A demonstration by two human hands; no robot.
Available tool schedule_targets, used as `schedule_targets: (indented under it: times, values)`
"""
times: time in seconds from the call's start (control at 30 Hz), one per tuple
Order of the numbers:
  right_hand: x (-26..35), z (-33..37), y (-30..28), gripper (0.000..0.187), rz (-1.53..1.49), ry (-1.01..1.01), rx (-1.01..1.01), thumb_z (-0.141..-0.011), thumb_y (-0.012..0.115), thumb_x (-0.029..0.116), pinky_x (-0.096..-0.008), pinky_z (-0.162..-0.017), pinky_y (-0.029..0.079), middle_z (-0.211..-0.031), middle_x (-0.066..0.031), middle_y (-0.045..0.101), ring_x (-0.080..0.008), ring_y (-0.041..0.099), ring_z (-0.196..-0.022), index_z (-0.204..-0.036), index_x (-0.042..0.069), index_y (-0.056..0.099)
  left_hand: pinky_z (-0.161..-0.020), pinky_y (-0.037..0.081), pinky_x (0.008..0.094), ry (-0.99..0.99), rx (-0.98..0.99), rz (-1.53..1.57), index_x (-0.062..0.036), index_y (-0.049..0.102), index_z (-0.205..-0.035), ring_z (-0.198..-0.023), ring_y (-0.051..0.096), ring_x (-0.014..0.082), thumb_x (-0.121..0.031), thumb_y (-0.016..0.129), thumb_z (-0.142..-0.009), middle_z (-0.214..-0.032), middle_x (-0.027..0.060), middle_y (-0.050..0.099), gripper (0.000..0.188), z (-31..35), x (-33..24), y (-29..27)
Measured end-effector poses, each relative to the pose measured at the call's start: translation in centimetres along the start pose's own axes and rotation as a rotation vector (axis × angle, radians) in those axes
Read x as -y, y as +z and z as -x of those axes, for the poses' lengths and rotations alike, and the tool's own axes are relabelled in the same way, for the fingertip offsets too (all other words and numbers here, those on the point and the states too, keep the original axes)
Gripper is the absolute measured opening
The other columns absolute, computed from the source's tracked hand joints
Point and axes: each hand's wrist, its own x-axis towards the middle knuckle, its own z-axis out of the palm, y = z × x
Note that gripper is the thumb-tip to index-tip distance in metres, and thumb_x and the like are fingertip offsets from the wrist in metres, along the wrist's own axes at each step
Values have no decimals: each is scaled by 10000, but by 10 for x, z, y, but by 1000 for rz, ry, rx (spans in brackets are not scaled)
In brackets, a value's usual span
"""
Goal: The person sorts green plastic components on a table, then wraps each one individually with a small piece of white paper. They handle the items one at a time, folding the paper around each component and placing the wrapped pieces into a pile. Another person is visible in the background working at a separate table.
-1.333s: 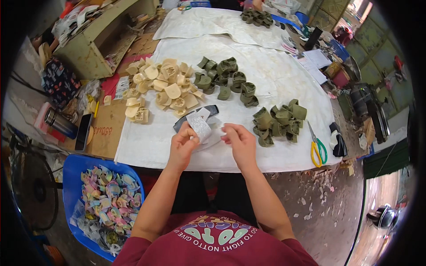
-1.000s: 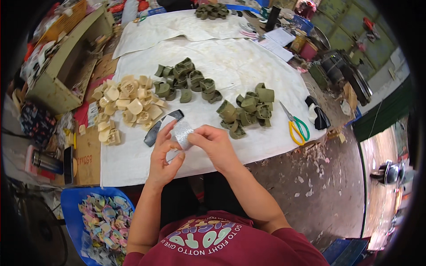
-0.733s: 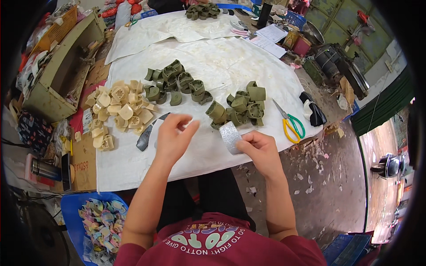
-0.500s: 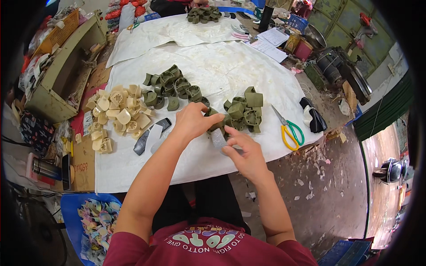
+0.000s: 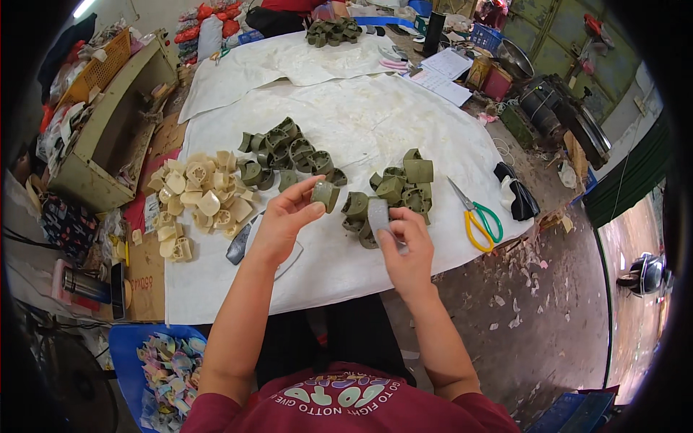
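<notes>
Raised over the white-covered table, my left hand (image 5: 276,229) pinches a curved olive-green plastic piece (image 5: 325,195) between thumb and fingers. My right hand (image 5: 410,258) grips a small grey, flat strip (image 5: 377,214), whose exact kind I cannot make out. Just beyond the right hand is a heap of olive-green pieces (image 5: 393,187), some partly hidden by the strip. A second olive-green heap (image 5: 278,148) lies farther left. Beside it is a pile of cream pieces (image 5: 206,193). Dark and clear flat sheets (image 5: 238,247) show partly behind my left forearm.
Scissors with yellow and green handles (image 5: 480,222) lie at the table's right, near a black bundle (image 5: 521,198). A blue bin (image 5: 126,353) of colourful scraps stands at lower left. Papers (image 5: 447,63) and more green pieces (image 5: 333,30) are at the far end, where another person sits.
My hands have moved apart. The left has lifted an olive-green piece up and left; the right, still with the grey strip, has shifted slightly right. The view has tilted slightly.
</notes>
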Motion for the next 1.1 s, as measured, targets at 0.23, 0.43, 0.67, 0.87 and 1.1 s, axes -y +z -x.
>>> schedule_targets:
  times: [0.23, 0.43, 0.67, 0.87, 1.1]
  values:
    - [35, -3, 11, 261, -835, 500, 242, -833, 615, -20, -299, -771, 528, -967, -95, 680, -147, 650, -831, -1092, -19, 581, -948, 463, 316, -36, 69, 276, -37, 484, -1350, -1069, 582, 164, 57, 630, -795, -1273, 91, 560, 582, 48, 15, 12]
    - [46, 21, 29, 266, -708, 365, 282, -869, 619, -16, -266, -763, 504, -1008, -79, 670, -107, 626, -884, -1133, -32, 586, -978, 405, 308, -68, 26, 587, -3, 518, -1293, -1117, 550, 172, -5, 631, -812, -1279, 116, 552, 495, 80, 14, 24]
    - [57, 24, 11, 189, -577, 192, 235, -868, 639, -1, -286, -845, 483, -1096, -121, 646, -146, 608, -994, -1056, -19, 629, -921, 444, 323, 35, -164, 273, -40, 478, -1334, -1052, 591, 192, -34, 671, -786, -1164, 116, 611, 581, 88, 6, 3]
    - [81, 6, -12, 127, -416, 443, 498, -844, 667, 40, -305, -866, 454, -1073, -84, 659, -144, 586, -982, -967, 9, 675, -917, 468, 316, 112, -65, 175, -45, 380, -1411, -1099, 577, 199, 12, 686, -795, -1237, 155, 575, 690, 98, -16, -5]
    - [88, -7, 4, 222, -157, 71, 632, -805, 677, 41, -324, -858, 441, -896, -51, 672, -175, 603, -861, -1027, 45, 681, -992, 431, 345, 114, -11, 132, -8, 432, -1387, -1157, 555, 214, -44, 650, -863, -1294, 190, 554, 568, 110, -14, -15]
